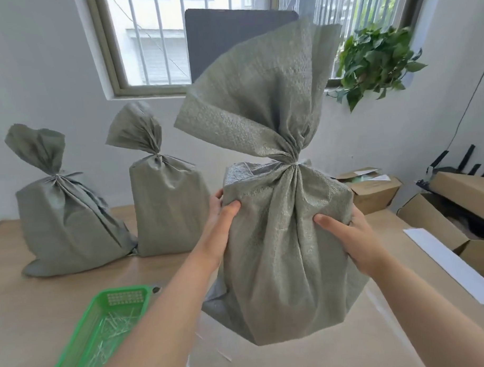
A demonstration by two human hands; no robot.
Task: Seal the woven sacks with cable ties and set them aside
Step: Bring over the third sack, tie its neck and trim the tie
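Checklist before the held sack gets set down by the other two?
1. White cable tie cinched on the neck of the held grey-green woven sack: ok.
2. Left hand and right hand gripping its sides: ok.
3. Left cinched sack and middle cinched sack standing: ok.
4. Landing spot on tan wooden table beside them: cannot tell, held sack hides it.
5. Green plastic basket clear of the path: ok.

Bright daylight thru barred window (159, 40) at 11–12 o'clock; panes partly blown out. Soft, faint shadows on table (25, 306) under tied sacks (66, 217) at 9 o'clock. Wide-angle bowing toward edges. Held sack (287, 250) at centre slightly soft; plant (376, 63) at 2 o'clock smeared w/ blur.
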